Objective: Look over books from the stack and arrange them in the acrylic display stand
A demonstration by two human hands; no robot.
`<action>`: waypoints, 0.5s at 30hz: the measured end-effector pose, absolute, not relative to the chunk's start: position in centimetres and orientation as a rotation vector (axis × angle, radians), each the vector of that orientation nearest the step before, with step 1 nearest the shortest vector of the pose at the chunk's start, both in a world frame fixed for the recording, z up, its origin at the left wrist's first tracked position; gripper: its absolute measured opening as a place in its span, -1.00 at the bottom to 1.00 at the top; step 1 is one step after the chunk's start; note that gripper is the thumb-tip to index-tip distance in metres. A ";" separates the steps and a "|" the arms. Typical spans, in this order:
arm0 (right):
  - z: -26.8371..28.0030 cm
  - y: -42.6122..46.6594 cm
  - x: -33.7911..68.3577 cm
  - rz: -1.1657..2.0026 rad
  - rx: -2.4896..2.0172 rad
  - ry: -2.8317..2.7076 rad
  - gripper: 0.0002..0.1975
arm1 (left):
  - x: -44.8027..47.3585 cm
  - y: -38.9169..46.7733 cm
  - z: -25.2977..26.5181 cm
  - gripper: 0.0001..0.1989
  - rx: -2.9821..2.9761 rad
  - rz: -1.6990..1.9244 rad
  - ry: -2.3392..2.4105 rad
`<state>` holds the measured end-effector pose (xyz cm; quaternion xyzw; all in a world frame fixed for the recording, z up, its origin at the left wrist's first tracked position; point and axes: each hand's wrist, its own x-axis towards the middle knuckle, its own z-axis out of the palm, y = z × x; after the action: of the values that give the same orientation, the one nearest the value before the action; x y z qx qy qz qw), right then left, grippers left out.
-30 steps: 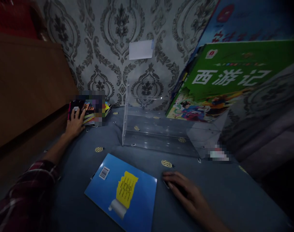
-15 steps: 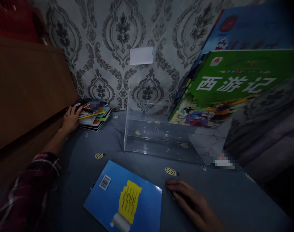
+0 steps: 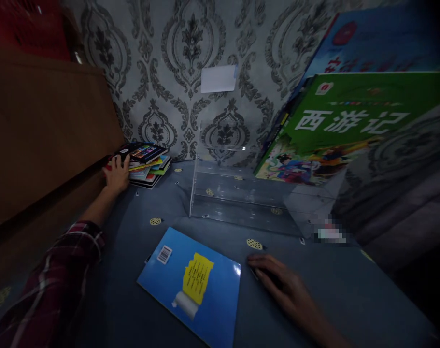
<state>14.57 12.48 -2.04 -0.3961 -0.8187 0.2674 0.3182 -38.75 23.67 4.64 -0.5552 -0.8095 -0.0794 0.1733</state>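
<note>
My left hand (image 3: 117, 174) reaches to the far left, its fingers spread against the near-left edge of a stack of books (image 3: 150, 179). On top of that stack lies a black book (image 3: 145, 152) with colourful pictures. My right hand (image 3: 277, 280) rests low on the blue cloth, fingers stretched out and thumb apart; I see nothing held. Left of it, a blue book (image 3: 191, 290) lies back cover up, with a barcode and a yellow scroll. Beyond it stands a clear acrylic rack (image 3: 191, 188). A green book (image 3: 350, 123) leans on the rack's right side, before a blue book (image 3: 379, 41).
A brown wooden panel (image 3: 49, 130) runs along the left, with something red (image 3: 27, 29) above it. Patterned wallpaper (image 3: 191, 48) bounds the back, bearing a white card (image 3: 219, 79). The table is covered by a blue cloth (image 3: 125, 275) with pineapple prints.
The view has shifted slightly, so the things sit a little higher in it. My left hand remains at the stack of books, and my right hand rests in about the same place.
</note>
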 end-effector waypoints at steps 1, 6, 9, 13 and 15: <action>-2.1 12.5 14.6 0.712 -1.029 -2.156 -0.70 | -38.4 23.3 4.6 -0.12 -1.579 -0.234 -2.306; -2.0 12.5 14.4 0.704 -0.927 -2.182 -0.74 | -35.1 20.5 3.2 -0.07 -1.670 -0.532 -2.340; -1.7 12.2 14.3 0.684 -0.878 -2.213 -0.76 | -31.0 17.2 1.8 -0.17 -1.937 -0.770 -2.174; -1.6 11.7 14.2 0.636 -0.828 -2.265 -0.75 | -24.4 10.6 0.0 -0.36 -2.233 -0.714 -2.038; -1.8 11.5 14.2 0.588 -0.806 -2.304 -0.72 | -22.0 7.3 -1.0 -0.40 -2.208 -0.677 -2.122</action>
<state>14.19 11.47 -1.85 -0.3051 -0.8724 0.2227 0.3103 -21.96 7.27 -1.01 -0.7041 -0.6766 -0.2157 0.0029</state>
